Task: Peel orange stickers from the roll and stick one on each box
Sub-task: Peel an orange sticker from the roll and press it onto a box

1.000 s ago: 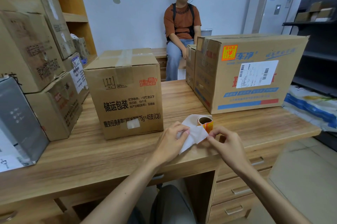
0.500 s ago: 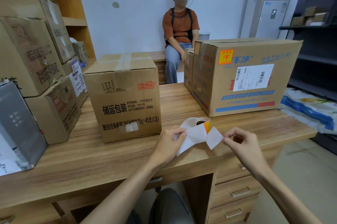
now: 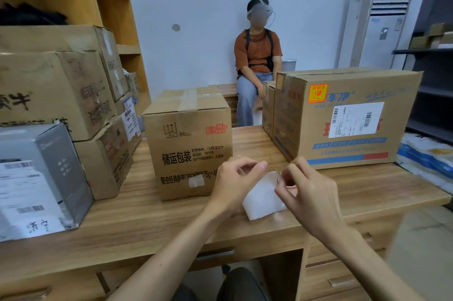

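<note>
Both hands meet above the desk's front edge. My left hand point(image 3: 236, 181) pinches the white backing strip point(image 3: 262, 196) that hangs from the sticker roll. My right hand point(image 3: 307, 189) covers the roll point(image 3: 290, 184), of which only an orange edge shows, and its fingers are closed at the strip's top. A small cardboard box point(image 3: 188, 143) with black print stands just behind my left hand. The large box point(image 3: 343, 117) to the right carries an orange sticker point(image 3: 317, 93) at its top left corner and a white shipping label.
Stacked cartons point(image 3: 56, 90) and a grey box point(image 3: 39, 178) fill the left of the wooden desk point(image 3: 147, 217). A person in an orange shirt point(image 3: 257, 60) sits behind the desk. Drawers point(image 3: 340, 278) are at lower right; a white sack point(image 3: 429, 156) lies to the right.
My hands have come together and risen slightly. My right hand, which had pulled away to the right, now covers the roll, and the strip hangs between both hands.
</note>
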Motion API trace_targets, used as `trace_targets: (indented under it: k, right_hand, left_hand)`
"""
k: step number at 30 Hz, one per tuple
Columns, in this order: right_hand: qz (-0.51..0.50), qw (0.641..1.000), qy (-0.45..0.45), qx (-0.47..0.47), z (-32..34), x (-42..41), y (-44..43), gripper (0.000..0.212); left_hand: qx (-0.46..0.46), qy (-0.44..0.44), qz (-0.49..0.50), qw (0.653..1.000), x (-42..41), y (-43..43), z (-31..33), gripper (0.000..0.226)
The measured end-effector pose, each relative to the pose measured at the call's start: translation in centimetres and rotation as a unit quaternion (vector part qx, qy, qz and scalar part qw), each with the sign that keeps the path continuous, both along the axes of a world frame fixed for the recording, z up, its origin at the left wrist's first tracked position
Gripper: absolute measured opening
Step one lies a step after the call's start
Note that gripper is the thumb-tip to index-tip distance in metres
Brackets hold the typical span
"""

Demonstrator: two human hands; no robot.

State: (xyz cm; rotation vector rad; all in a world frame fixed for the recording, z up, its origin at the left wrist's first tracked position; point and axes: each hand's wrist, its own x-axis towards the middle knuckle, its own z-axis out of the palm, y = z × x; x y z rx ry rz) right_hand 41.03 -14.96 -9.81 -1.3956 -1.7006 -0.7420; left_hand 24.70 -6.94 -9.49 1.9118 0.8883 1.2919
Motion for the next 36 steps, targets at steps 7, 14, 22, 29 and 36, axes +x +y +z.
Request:
trace_targets:
  k: [7, 14, 22, 29, 36]
  right_hand:
    - [0.004, 0.989, -0.104, 0.107, 1.0, -4.8, 2.7, 0.014]
    - [0.08, 0.992, -0.078, 0.065, 1.9, -7.1, 4.0, 0.016]
    - [0.236, 0.936, 0.24, -0.106, 5.5, -9.4, 6.7, 0.014]
    - [0.309, 0.895, 0.281, -0.153, 7.3, -13.2, 8.7, 0.011]
    - [0.252, 0.949, 0.167, -0.087, 8.2, -15.3, 10.8, 0.014]
  left_hand:
    - [0.003, -0.044, 0.055, 0.998, -3.4, -0.2, 2.6, 0.01]
    - [0.027, -0.016, 0.111, 0.993, -7.6, 0.4, 4.5, 0.019]
    - [0.035, 0.038, 0.097, 0.994, -14.4, 1.5, 6.5, 0.01]
    - [0.083, 0.083, 0.116, 0.986, -17.9, 1.7, 7.6, 0.011]
    - [0.136, 0.112, 0.191, 0.966, -19.7, 3.0, 8.6, 0.011]
